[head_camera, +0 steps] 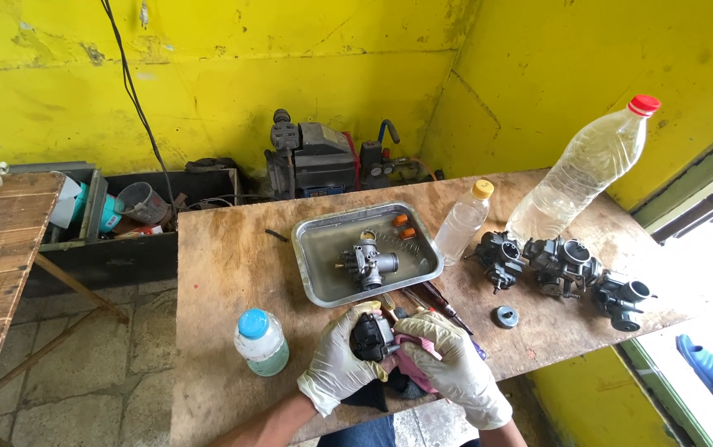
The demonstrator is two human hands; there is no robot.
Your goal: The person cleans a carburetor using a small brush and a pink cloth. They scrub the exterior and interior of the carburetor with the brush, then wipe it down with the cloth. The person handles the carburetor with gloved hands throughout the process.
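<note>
Gloved hands work over a worn wooden table beside yellow walls.

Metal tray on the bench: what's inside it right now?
The metal tray holds a grey carburetor lying in shallow liquid, plus two small orange parts. Anything under the carburetor is hidden.

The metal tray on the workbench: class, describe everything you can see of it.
The metal tray is a shallow rectangle of dull grey metal with rounded corners and a raised, rolled rim. It lies flat on the wooden bench, set slightly askew, behind the gloved hands. Its floor looks wet or filmed with a murky liquid. Inside rest a grey metal carburetor near the middle and two small orange pieces towards the far right corner. No hand touches it.
</note>
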